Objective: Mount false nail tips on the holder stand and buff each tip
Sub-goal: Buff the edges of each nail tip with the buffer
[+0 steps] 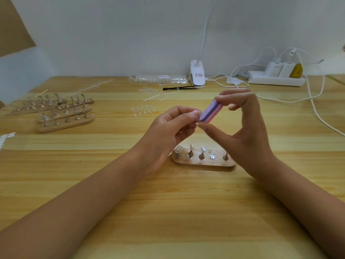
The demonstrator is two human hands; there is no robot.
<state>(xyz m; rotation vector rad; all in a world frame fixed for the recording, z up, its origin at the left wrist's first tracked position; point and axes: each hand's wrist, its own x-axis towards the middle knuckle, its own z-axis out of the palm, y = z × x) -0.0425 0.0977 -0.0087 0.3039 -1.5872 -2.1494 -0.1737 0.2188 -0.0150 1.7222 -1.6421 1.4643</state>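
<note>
Above holder stand point(205, 163): left hand point(168, 131), nail tip point(199, 114); right hand point(248, 128), buffer point(211, 111).

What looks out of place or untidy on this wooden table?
Nothing looks spilled or broken. Two things are untidy: the light wooden holder stands with metal pegs at the far left lie crowded together at differing angles, and small clear plastic nail tips lie loose on the striped wooden table near its middle.

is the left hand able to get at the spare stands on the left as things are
Probably yes: only table lies between the left hand and the spare stands. But it pinches what looks like a nail tip, so it isn't free.
</note>
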